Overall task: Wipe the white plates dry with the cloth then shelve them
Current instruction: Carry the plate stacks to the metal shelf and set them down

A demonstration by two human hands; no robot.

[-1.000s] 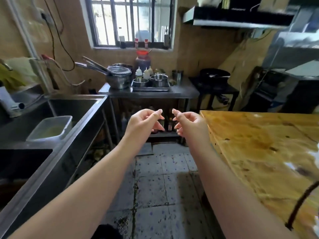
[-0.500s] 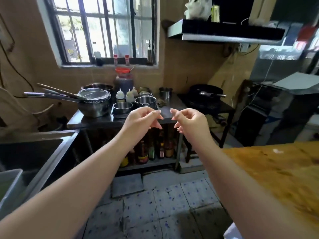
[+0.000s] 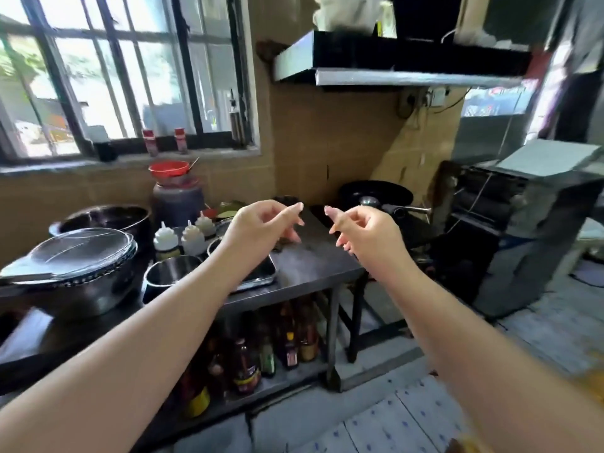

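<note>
My left hand (image 3: 261, 223) and my right hand (image 3: 366, 230) are both held out in front of me at chest height, a little apart, over the steel prep table (image 3: 313, 266). The fingers of each hand are loosely curled and spread, and neither hand holds anything. No white plate and no cloth is in view.
The steel table carries a lidded pot (image 3: 75, 266), small steel bowls (image 3: 173, 273), squeeze bottles (image 3: 183, 237) and a tray (image 3: 258, 273). Sauce bottles (image 3: 261, 354) stand on its lower shelf. A black wok (image 3: 376, 194) sits to the right under the range hood (image 3: 402, 63). A dark metal cabinet (image 3: 523, 230) stands further right.
My view has swung up and to the right, away from the sink and the wooden counter, and closer to the steel table. Both hands keep the same raised, empty pose.
</note>
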